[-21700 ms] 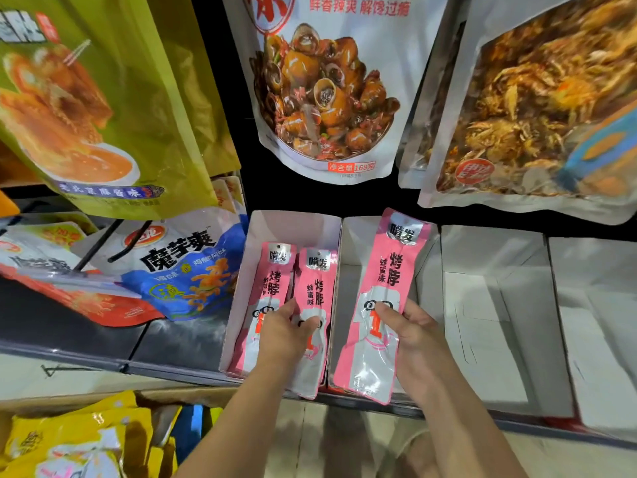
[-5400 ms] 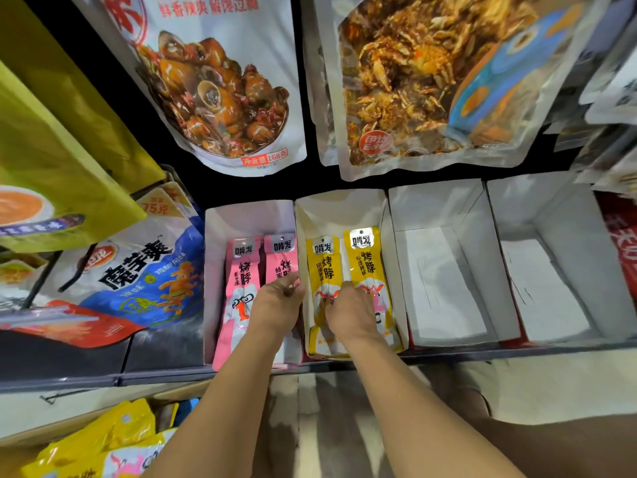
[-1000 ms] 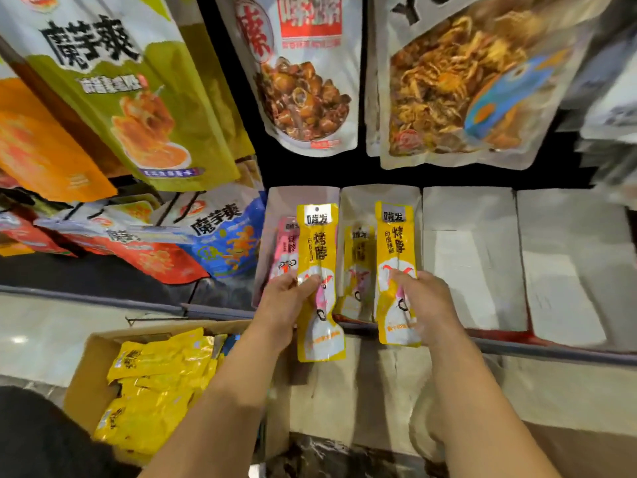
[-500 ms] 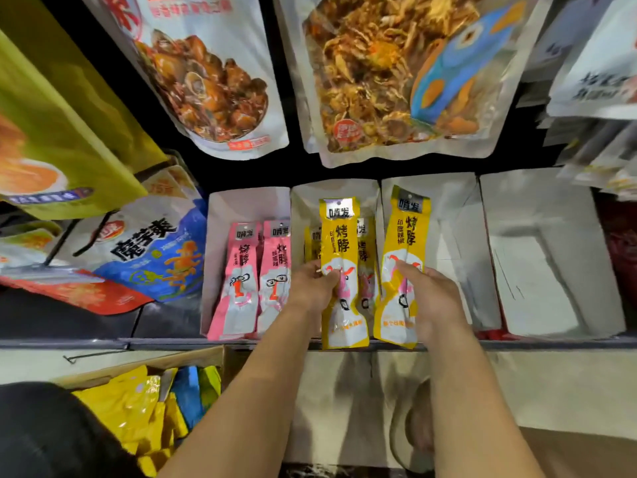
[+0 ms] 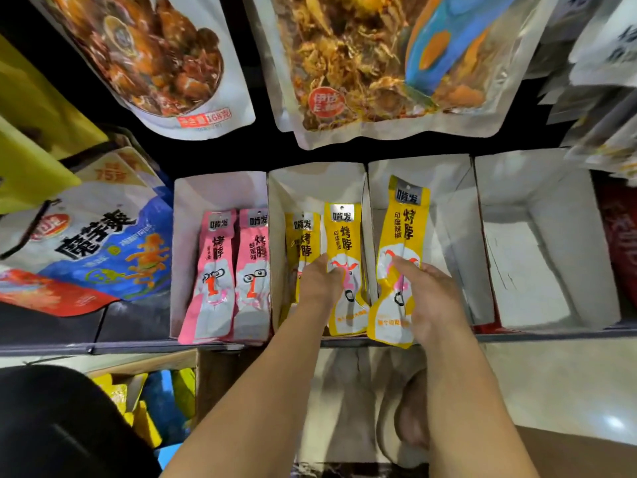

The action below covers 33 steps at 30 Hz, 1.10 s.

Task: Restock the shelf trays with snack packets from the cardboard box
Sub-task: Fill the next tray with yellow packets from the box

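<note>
**Two yellow packets held at the white trays**

Glossy hanging pouches (image 5: 379, 63) printed with cooked food crowd the space above the white cardboard tray (image 5: 310, 184). Just left of it, a matching tray (image 5: 220, 188) holds two slim pink foil packets (image 5: 215, 263). Inside the white cardboard tray one long yellow packet (image 5: 301, 236) stands on end. Beside it the left hand (image 5: 319, 281) pinches a second yellow packet (image 5: 344, 243) at its middle, fingers curled onto it. Just right of the tray, the right hand (image 5: 431, 294) grips a third yellow packet (image 5: 403, 222), with the thumb laid across its face and the lower end past the shelf edge. The brown cardboard box (image 5: 151, 363) sits below-left, partly hidden.
</note>
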Available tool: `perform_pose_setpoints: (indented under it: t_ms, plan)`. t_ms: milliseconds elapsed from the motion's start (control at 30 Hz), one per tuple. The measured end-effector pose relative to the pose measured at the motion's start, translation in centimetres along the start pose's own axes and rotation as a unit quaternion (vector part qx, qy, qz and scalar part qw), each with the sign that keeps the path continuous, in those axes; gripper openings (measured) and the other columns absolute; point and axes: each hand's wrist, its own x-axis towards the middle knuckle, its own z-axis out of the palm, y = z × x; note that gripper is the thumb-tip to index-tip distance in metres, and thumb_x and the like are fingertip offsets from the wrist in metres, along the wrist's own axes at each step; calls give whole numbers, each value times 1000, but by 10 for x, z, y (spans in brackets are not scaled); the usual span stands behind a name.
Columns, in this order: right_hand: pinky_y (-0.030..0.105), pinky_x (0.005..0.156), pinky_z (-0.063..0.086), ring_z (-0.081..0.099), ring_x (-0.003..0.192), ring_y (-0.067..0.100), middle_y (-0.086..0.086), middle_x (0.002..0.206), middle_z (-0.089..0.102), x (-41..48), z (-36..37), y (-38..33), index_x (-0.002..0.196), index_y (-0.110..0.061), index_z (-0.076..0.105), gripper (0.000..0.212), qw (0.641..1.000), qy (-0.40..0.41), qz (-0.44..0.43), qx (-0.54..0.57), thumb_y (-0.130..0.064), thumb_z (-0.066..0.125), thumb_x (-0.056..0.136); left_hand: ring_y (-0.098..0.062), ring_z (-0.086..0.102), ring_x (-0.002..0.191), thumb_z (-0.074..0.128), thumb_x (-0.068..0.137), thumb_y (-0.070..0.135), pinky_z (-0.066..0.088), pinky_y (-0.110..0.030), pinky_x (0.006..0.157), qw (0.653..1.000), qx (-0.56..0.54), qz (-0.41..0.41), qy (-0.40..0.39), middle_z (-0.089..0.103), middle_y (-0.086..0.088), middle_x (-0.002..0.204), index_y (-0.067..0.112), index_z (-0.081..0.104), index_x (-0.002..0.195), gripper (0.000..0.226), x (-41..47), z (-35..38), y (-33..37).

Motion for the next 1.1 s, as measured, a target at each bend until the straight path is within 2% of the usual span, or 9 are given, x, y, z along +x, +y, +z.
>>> perform_pose_setpoints:
  t_ms: [67,133,300,467,533,700,867,967,1100]
  plan:
    - [52,85,56,73,87,29,9,92,76,1,1,2,89,-14,70,30,1000,-3,4,3,-39,83,78,-18,56,120,54,100,17,41,-10,86,999,23,25,14,50,-6,148,12,44,149,50,-1,0,0]
    - [43,78,57,74,90,29,7,93,77,-1,2,2,99,-8,70,37,1000,-1,1,4,-37,82,80,-17,59,99,54,100,18,45,-14,70,996,71,51,29,60,-10,137,9,51,142,44,1,-1,0]
    - [46,84,55,72,96,34,18,103,72,-6,12,0,106,1,66,45,1000,-3,-3,0,-34,81,82,-28,61,116,62,95,32,49,-34,93,987,144,64,33,63,-14,129,10,52,141,52,-3,-10,4]
    - [43,83,56,65,80,26,22,87,69,-9,31,-3,91,0,67,42,999,-35,-33,-12,-38,82,79,-18,67,94,66,93,33,52,-27,87,978,87,149,119,71,1,103,12,64,127,40,-14,-38,15]
    - [36,73,56,67,74,18,11,77,71,-7,42,-3,83,-10,70,30,998,-38,-46,-30,-39,79,83,-17,68,89,65,93,28,58,-37,83,964,41,209,161,69,2,101,17,66,117,26,-20,-51,20]
    - [19,52,44,62,49,-3,-9,68,69,-9,70,-3,88,-19,71,16,993,-39,-95,-60,-34,75,88,-11,51,100,62,96,27,44,-27,86,935,61,215,277,56,0,114,15,57,130,36,-20,-89,17]
    - [23,61,48,68,73,11,-5,83,72,-13,100,10,92,-18,71,15,989,-52,-101,-91,-33,73,89,-13,61,91,53,101,22,44,-20,79,970,74,144,183,70,-2,114,15,59,134,34,-13,-104,-7]
    - [26,61,43,60,69,14,-5,76,66,-7,113,24,84,-17,67,18,987,-50,-95,-121,-34,71,91,-10,59,91,52,102,23,40,-12,74,972,88,152,158,66,5,106,15,60,135,34,-13,-108,-8]
    - [26,59,39,53,62,15,-5,67,57,3,129,42,79,-18,59,23,980,-17,-105,-169,-35,69,92,-13,60,89,53,102,23,45,-20,79,971,113,148,147,70,0,109,19,62,133,33,-6,-111,-2]
